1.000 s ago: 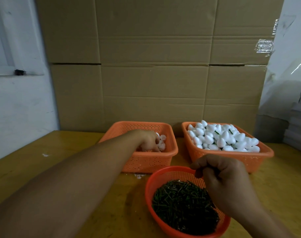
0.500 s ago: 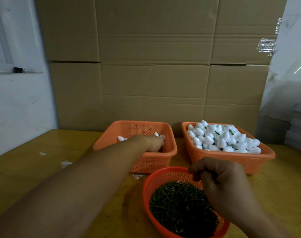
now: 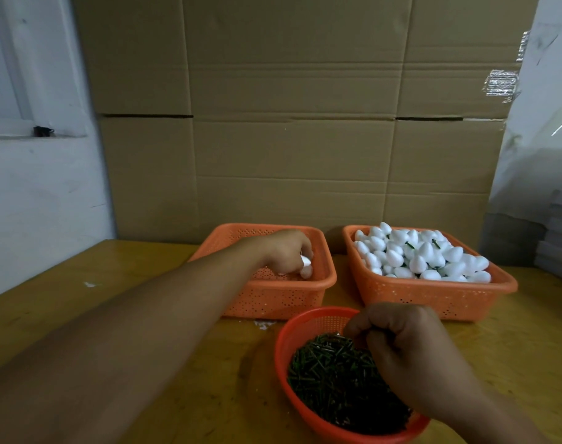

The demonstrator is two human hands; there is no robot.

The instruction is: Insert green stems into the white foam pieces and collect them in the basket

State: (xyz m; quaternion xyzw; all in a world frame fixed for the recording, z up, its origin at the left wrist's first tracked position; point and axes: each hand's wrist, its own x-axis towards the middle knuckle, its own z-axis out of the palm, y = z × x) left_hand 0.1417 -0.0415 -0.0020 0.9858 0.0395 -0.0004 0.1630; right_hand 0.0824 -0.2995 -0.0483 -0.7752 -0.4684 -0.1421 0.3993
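Though its curled fingers hide most of it, the left hand (image 3: pixel 287 251) grips a foam piece (image 3: pixel 305 260) inside the basket (image 3: pixel 273 299); whether the fisted right hand (image 3: pixel 407 350) over the stems (image 3: pixel 330 376) holds one, I cannot tell.

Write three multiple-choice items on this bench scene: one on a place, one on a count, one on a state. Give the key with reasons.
1. Where is the left hand?
A. in the left basket
B. on the table
C. in the round bowl

2. How many orange containers are on the table?
A. one
B. two
C. three

3. How full is the right basket?
A. empty
B. heaped with white foam pieces
C. filled with green stems

Key: 1 A, the hand reaches inside the left basket, a white piece at its fingers. 2 C, two rectangular baskets plus the round bowl. 3 B, foam pieces pile above its rim; the stems lie in the bowl under the right hand.
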